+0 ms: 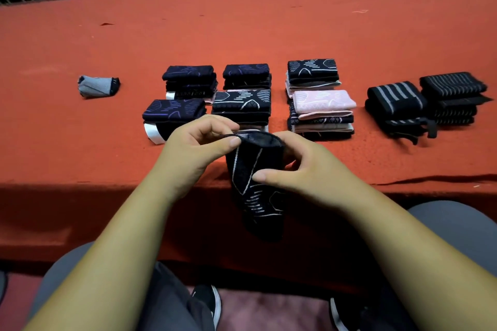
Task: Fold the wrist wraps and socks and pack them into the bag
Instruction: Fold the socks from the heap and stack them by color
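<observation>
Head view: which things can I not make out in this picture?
- Bag: not in the frame at all.
- Black sock: its cuff is partly covered by the left hand and right hand. Its lower end fades into shadow below the edge of the table.
- Sock stacks: lower layers are hidden under the top pairs, so no count.
- White label: too small to read.

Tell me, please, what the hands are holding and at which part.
Both hold one black sock with white lines. The left hand pinches the rim of its open cuff; the right hand grips it lower, thumb on the front.
</observation>
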